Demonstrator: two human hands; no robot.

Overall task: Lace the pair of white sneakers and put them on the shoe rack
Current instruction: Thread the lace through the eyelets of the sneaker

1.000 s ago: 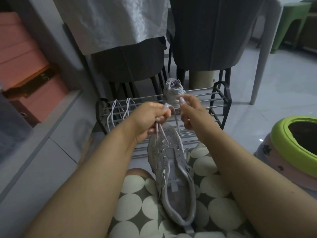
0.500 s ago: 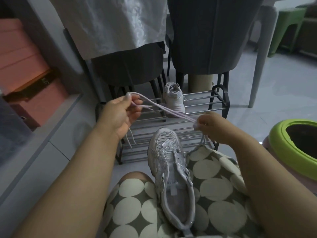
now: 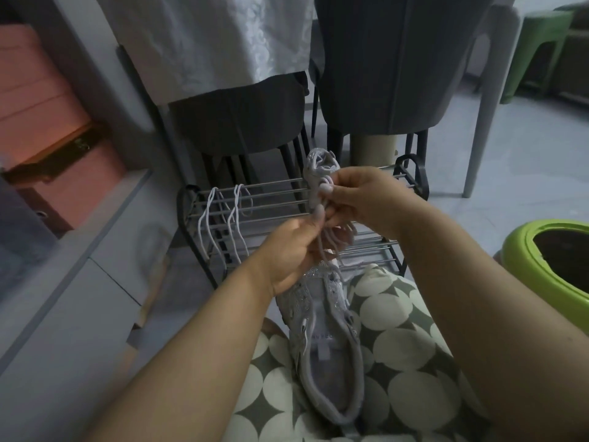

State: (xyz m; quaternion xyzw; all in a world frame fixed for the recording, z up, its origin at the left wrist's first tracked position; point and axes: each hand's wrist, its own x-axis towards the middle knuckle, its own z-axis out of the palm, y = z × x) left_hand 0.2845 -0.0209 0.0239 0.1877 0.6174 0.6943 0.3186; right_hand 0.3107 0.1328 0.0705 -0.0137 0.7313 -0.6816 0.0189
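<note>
Both the left hand (image 3: 291, 250) and right hand (image 3: 360, 199) are pinching the limp, thin white shoelace (image 3: 334, 234) mid-frame, fingers closed on it; the light mesh white sneaker (image 3: 325, 339) is probably best gripped near the tips.

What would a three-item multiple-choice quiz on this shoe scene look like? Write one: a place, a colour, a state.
1. Where is the sneaker being laced?
A. on the person's lap
B. on the rack's top shelf
C. on the floor

2. What colour is the tub at the right edge?
A. red
B. green
C. black

3. What are the hands doing?
A. resting flat
B. both gripping the lace
C. lifting the rack

Key:
1 A, the sneaker lies on the dotted lap.
2 B, the tub has a lime-green rim.
3 B, left hand and right hand pinch the lace.
</note>
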